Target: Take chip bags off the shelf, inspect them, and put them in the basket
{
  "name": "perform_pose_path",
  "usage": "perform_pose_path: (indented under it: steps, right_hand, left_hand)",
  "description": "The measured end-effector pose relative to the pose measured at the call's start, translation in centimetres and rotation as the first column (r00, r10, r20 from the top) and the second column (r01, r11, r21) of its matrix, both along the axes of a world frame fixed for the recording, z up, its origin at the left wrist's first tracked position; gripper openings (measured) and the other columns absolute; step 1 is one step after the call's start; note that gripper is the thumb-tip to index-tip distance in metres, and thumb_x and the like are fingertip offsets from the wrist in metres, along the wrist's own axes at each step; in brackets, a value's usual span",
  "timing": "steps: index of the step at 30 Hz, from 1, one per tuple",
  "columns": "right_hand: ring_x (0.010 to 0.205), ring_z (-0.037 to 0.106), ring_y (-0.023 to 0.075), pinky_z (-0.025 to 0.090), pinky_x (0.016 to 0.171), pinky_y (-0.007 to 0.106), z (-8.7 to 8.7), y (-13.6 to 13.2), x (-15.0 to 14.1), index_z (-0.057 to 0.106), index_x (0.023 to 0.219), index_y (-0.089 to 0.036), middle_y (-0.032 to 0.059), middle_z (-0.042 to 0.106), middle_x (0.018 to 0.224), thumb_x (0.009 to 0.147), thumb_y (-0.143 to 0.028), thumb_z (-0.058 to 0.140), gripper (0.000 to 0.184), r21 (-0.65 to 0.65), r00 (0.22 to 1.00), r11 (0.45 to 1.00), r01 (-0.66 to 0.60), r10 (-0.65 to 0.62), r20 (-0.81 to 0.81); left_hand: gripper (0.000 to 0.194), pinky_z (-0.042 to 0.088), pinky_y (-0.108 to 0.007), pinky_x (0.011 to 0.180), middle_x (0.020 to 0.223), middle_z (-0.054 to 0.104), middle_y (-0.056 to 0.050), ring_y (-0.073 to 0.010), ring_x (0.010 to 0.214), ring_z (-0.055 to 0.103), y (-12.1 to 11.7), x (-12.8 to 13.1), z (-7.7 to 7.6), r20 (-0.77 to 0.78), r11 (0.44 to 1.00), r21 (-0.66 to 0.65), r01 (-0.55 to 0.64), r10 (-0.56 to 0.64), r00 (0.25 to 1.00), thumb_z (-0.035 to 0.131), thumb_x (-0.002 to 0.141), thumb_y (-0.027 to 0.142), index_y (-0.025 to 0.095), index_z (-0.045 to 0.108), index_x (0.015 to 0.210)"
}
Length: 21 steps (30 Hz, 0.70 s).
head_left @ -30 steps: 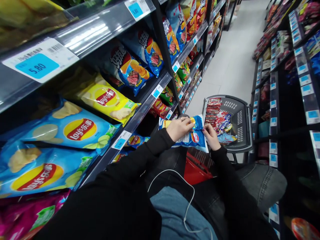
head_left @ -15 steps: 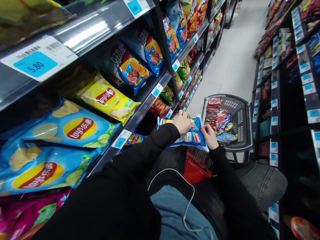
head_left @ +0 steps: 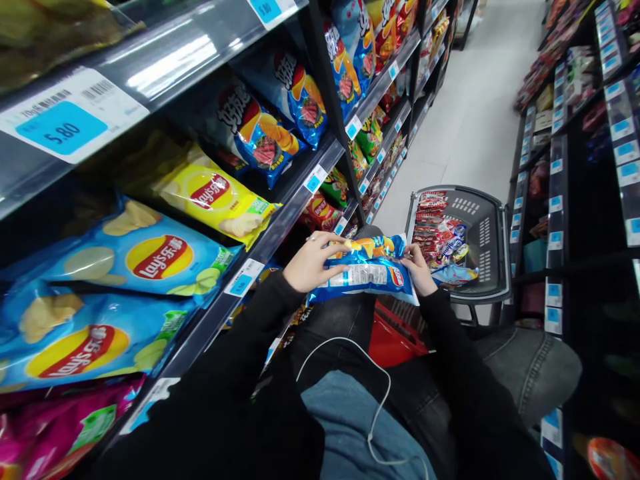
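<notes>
A blue bag of Lay's chips (head_left: pixel 367 273) lies crosswise in front of me, its back label up. My left hand (head_left: pixel 311 261) grips the bag's left end, fingers curled over its top edge. My right hand (head_left: pixel 419 268) pinches the right end near the red logo. Both arms are in black sleeves. The bag hangs above my lap, just short of a grey shopping basket (head_left: pixel 487 233).
The basket holds several red and blue snack packets (head_left: pixel 437 230). Left shelves carry blue (head_left: pixel 145 257) and yellow (head_left: pixel 213 197) chip bags behind price tags (head_left: pixel 63 127). A red basket (head_left: pixel 393 337) sits below my hands. Dark shelving lines the right; the pale aisle floor (head_left: pixel 475 113) runs ahead.
My left hand slid from the bag's top middle to its left end. The bag has turned flatter, showing more of its label and the yellow top edge.
</notes>
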State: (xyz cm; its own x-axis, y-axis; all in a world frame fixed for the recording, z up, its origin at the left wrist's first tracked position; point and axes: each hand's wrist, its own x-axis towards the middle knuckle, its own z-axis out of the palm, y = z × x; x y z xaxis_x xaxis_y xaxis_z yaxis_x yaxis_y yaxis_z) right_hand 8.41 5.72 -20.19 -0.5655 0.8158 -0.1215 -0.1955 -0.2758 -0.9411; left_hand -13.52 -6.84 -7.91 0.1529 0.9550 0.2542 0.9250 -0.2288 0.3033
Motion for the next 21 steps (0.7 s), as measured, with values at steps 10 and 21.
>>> perform_pose_path:
  steps: [10, 21]
  right_hand:
    - [0.069, 0.041, 0.0117, 0.037, 0.068, 0.024, -1.4, 0.5, 0.2, 0.045, 0.076, -0.023, -0.0039, 0.042, 0.073, 0.068, -0.024, 0.055, 0.012, 0.161, 0.996, 0.986, -0.036, 0.023, 0.081]
    - [0.067, 0.039, 0.0121, 0.034, 0.065, 0.025, -2.8, 1.1, 0.5, 0.044, 0.074, -0.022, -0.0037, 0.042, 0.072, 0.068, -0.029, 0.057, 0.016, 0.165, 0.992, 0.984, -0.07, 0.051, 0.114]
  left_hand:
    - [0.034, 0.044, -0.039, 0.096, 0.119, 0.059, -0.011, -0.0222, 0.11, 0.055, -4.0, -3.2, -3.9, 0.284, 0.977, 0.104, -0.185, 0.149, 0.947, 0.06, 0.081, 0.037, 0.018, 0.062, 0.11]
    - [0.052, 0.057, -0.033, 0.073, 0.135, 0.047, -0.014, -0.0197, 0.084, 0.065, -3.6, -3.5, -5.3, 0.701, 0.959, -0.154, -0.24, 0.277, 0.657, 0.074, 0.066, 0.036, 0.019, 0.063, 0.114]
